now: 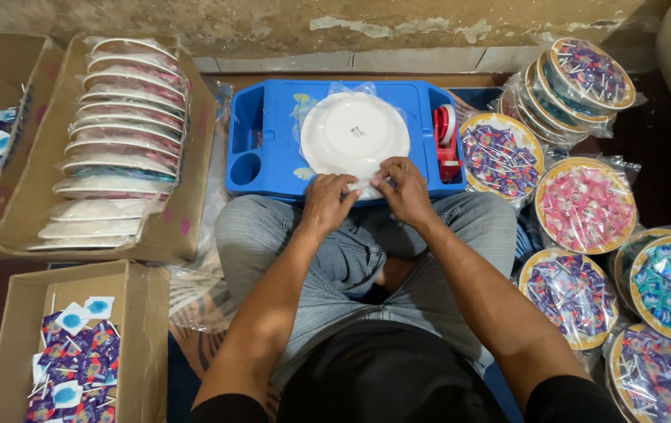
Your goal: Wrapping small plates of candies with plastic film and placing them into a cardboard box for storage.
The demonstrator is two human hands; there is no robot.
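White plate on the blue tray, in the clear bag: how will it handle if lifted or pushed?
The white plate looks thin and shallow, so probably light and fairly stiff. Its clear plastic wrap is glossy, so likely slippery and crinkly. Lying face down on the blue tray, it should slide, not roll or tip.

Seated cross-legged, both bare forearms reaching forward over the knees and converging ahead of the lap. Left hand (329, 202) palm down, knuckles up, fingers curled with tips pinched together at its inner edge. Right hand (403, 190) likewise palm down, slightly further forward, fingers bent, thumb and forefinger tips drawn in toward the left hand. The two sets of fingertips almost meet, a thin gap between them. Wrists straight, elbows bent and held out wide. What each grip encloses cannot be made out
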